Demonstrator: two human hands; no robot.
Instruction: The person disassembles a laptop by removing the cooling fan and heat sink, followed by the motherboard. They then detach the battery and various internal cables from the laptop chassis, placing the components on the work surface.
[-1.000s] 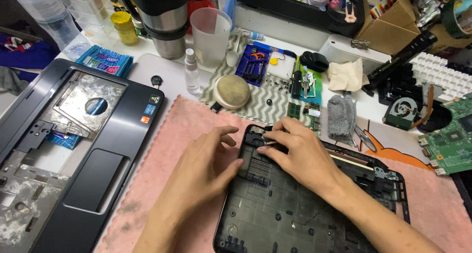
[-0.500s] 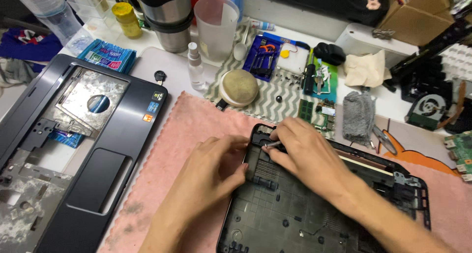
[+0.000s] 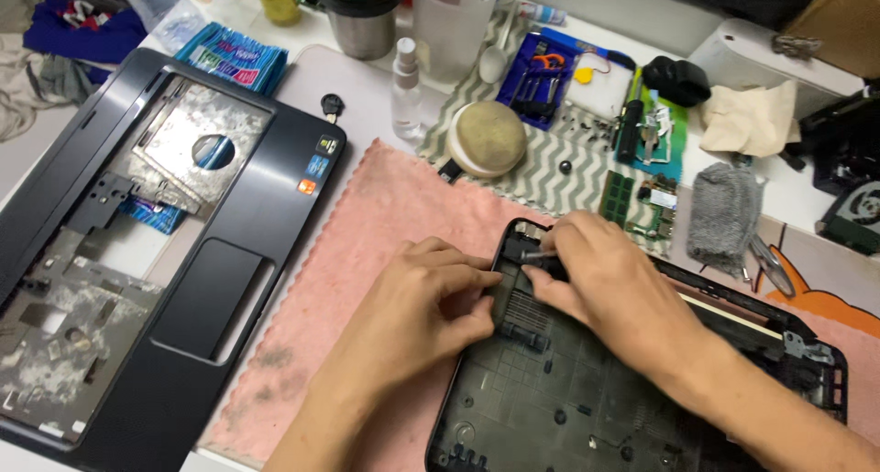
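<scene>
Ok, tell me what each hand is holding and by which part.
Left hand grips the black laptop base by its left edge. Right hand pinches a small dark part at its top corner; what it is cannot be told.

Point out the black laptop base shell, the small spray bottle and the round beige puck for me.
black laptop base shell [image 3: 587, 408], head view, on its bare inner floor.
small spray bottle [image 3: 405, 96], head view, on its clear body.
round beige puck [image 3: 486, 137], head view, on its top face.
</scene>
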